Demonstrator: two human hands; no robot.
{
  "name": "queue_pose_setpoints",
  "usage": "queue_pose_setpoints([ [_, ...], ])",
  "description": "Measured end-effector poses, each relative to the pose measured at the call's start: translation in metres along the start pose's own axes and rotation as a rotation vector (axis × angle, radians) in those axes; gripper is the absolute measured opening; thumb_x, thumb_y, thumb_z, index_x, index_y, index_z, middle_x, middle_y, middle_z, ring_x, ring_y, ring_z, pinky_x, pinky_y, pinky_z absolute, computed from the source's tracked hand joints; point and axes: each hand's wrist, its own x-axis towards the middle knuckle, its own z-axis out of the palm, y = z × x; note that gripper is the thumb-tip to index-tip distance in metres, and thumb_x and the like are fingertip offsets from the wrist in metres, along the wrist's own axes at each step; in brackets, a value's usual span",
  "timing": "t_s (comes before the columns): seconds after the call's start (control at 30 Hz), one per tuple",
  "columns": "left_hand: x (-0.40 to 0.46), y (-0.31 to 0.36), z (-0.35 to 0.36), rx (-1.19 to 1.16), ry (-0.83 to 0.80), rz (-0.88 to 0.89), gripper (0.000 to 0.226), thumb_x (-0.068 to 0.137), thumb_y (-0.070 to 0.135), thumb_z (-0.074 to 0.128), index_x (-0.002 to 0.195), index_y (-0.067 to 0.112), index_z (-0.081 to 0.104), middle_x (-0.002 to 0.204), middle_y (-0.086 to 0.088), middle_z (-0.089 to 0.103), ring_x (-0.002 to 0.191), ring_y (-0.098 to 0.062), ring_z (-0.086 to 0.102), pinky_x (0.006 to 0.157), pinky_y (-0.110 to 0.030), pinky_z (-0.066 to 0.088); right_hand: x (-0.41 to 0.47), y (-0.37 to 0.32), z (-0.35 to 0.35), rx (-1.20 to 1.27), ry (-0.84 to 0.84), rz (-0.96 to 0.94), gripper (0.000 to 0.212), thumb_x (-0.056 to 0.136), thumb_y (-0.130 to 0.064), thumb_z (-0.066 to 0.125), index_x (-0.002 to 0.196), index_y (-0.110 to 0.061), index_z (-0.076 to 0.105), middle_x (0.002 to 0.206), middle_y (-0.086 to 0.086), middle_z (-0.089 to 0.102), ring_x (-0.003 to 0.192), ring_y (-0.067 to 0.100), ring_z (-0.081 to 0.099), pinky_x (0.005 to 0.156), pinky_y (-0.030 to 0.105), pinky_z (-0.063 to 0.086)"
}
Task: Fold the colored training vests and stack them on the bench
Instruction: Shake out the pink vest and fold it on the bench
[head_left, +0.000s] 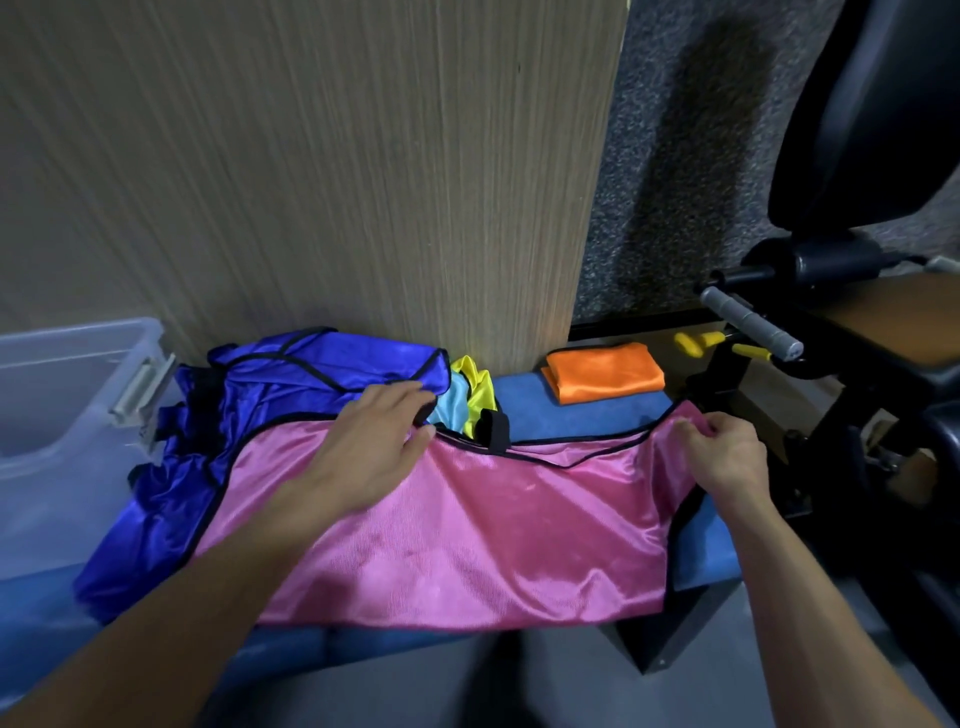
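Pink vest (467, 525) lies under left hand (363, 447), pinched by right hand (727, 457).

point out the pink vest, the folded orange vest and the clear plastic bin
pink vest (493, 525), head view, middle of the spread fabric.
folded orange vest (605, 371), head view, centre of its top face.
clear plastic bin (62, 395), head view, its near wall.

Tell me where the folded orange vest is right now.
In the head view, the orange vest lies folded at the bench's far right end, beyond the pink vest, just right of the wood panel.
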Motion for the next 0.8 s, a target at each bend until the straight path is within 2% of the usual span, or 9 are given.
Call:
queue_pose_setpoints([
  [0.07,0.008,-0.005,0.011,0.093,-0.091,-0.046,0.07,0.09,0.056,0.016,0.137,0.025,0.058,0.139,0.003,0.057,0.123,-0.026,0.051,0.101,-0.044,0.04,0.001,0.0,-0.001,0.015,0.01,0.013,0.034,0.093,-0.031,0.062,0.066,-0.01,0.057,0.066,0.011,0.06,0.07,0.036,0.059,0.065,0.039,0.045],
  [0.13,0.006,-0.005,0.02,0.158,-0.051,-0.028,0.065,0.094,0.052,0.019,0.134,0.025,0.062,0.139,0.002,0.059,0.121,-0.027,0.052,0.1,-0.047,0.04,0.002,-0.002,-0.003,0.027,0.033,0.025,0.03,0.093,-0.03,0.063,0.07,-0.01,0.061,0.069,0.012,0.063,0.07,0.035,0.06,0.065,0.039,0.046],
  [0.23,-0.001,0.004,0.02,0.25,0.206,0.001,0.036,0.093,0.031,0.055,0.126,0.02,0.066,0.135,-0.003,0.059,0.117,-0.031,0.053,0.096,-0.05,0.042,0.005,-0.002,-0.01,0.063,0.072,0.046,0.019,0.095,-0.027,0.063,0.081,-0.014,0.065,0.075,0.009,0.064,0.069,0.028,0.059,0.065,0.035,0.045],
  [0.3,-0.002,0.012,0.02,0.176,0.291,0.097,0.028,0.087,0.016,0.068,0.114,0.02,0.068,0.119,0.0,0.061,0.104,-0.028,0.054,0.086,-0.046,0.046,0.005,0.0,-0.013,0.071,0.072,0.065,0.013,0.096,-0.027,0.063,0.089,-0.016,0.066,0.08,0.008,0.064,0.076,0.028,0.059,0.07,0.034,0.043],
  [0.4,-0.006,0.027,0.032,-0.029,0.156,0.354,0.011,0.095,0.017,0.061,0.102,0.022,0.068,0.097,0.006,0.059,0.088,-0.018,0.055,0.076,-0.041,0.052,0.006,0.007,-0.014,0.062,0.059,0.098,0.012,0.094,-0.029,0.065,0.092,-0.018,0.068,0.089,0.012,0.067,0.087,0.031,0.06,0.078,0.033,0.043],
  [0.5,-0.003,0.057,0.044,-0.136,0.038,0.42,0.023,0.104,0.026,0.047,0.112,0.022,0.068,0.104,0.008,0.064,0.097,-0.013,0.056,0.088,-0.033,0.05,0.005,0.01,-0.013,0.059,0.052,0.106,0.012,0.095,-0.029,0.065,0.093,-0.017,0.068,0.089,0.012,0.066,0.088,0.03,0.058,0.08,0.033,0.042],
  [0.6,0.011,0.101,0.049,-0.254,-0.064,0.499,0.029,0.106,0.032,0.044,0.118,0.02,0.067,0.109,0.005,0.063,0.103,-0.012,0.054,0.092,-0.029,0.045,0.005,0.011,-0.013,0.071,0.054,0.108,0.013,0.095,-0.029,0.065,0.092,-0.016,0.067,0.083,0.01,0.063,0.085,0.029,0.056,0.079,0.033,0.041],
  [0.7,0.029,0.128,0.063,-0.222,-0.176,0.534,0.038,0.106,0.044,0.041,0.13,0.024,0.063,0.121,0.005,0.058,0.113,-0.013,0.049,0.099,-0.032,0.041,0.007,0.015,-0.009,0.061,0.045,0.115,0.017,0.096,-0.029,0.065,0.09,-0.014,0.067,0.077,0.008,0.061,0.08,0.028,0.055,0.076,0.031,0.039],
  [0.8,0.04,0.128,0.081,-0.124,-0.121,0.449,0.044,0.105,0.048,0.036,0.137,0.027,0.058,0.128,0.006,0.051,0.115,-0.016,0.045,0.101,-0.039,0.041,0.013,0.021,-0.01,0.027,0.054,0.109,0.015,0.096,-0.028,0.065,0.088,-0.016,0.068,0.083,0.01,0.064,0.083,0.027,0.056,0.077,0.03,0.039],
])
